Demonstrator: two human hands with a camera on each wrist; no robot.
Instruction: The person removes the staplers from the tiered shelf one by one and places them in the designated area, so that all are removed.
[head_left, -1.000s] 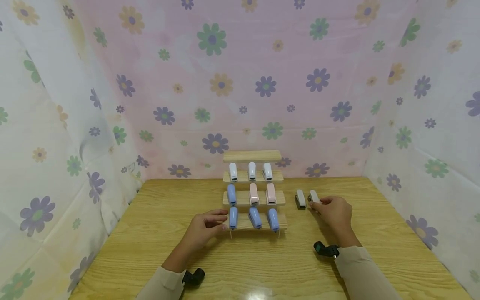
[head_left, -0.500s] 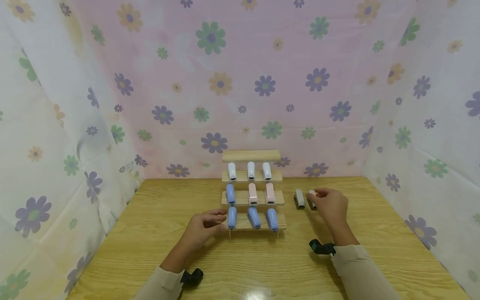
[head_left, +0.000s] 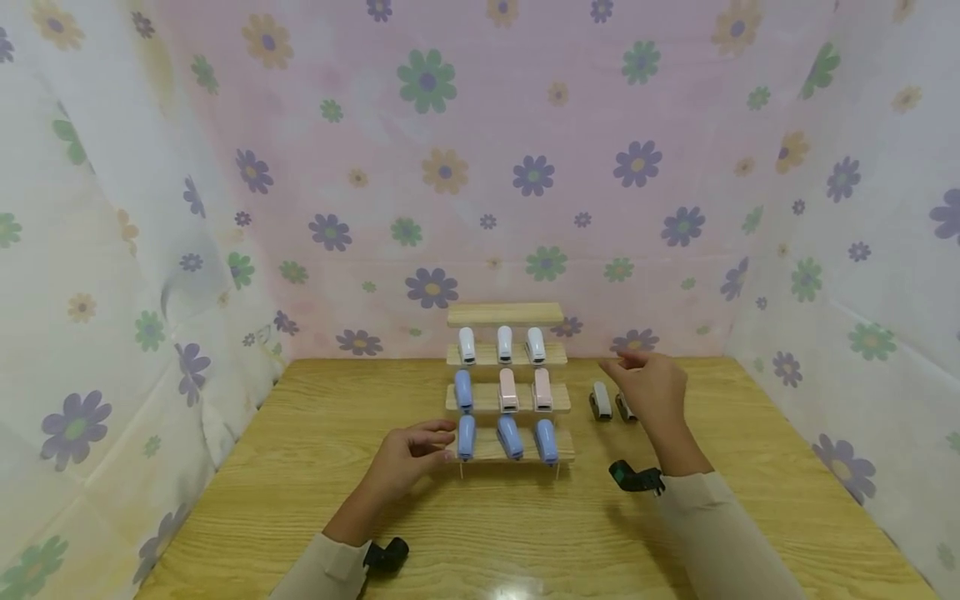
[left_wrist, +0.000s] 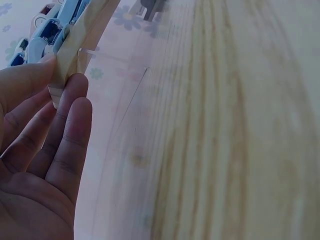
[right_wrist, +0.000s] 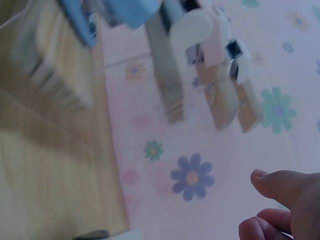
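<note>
A tiered wooden display rack [head_left: 505,313] carries small staplers. My left hand [head_left: 405,458] holds the left end of its lowest shelf; in the left wrist view the thumb and fingers lie on either side of the board end [left_wrist: 70,60]. Blue staplers [head_left: 510,436] line that shelf. One more blue stapler [head_left: 463,390] and two pink staplers [head_left: 507,390] sit above, then white staplers [head_left: 505,343]. Right of the rack, two grey staplers [head_left: 601,400] stand on the table, the farther right one partly covered by my raised right hand [head_left: 654,392]. Nothing shows between its thumb [right_wrist: 275,182] and loosely bent fingers.
The rack's top shelf bears no stapler. Wood-grain table [head_left: 495,525] runs around the rack. Flowered cloth [head_left: 480,167] hangs behind and on both sides. A black wrist camera [head_left: 636,477] juts inward from the right wrist, and another [head_left: 387,554] from the left.
My right hand has come off the right-hand grey stapler, rising up and slightly left. That stapler stays on the table. The left hand keeps its place on the rack.
</note>
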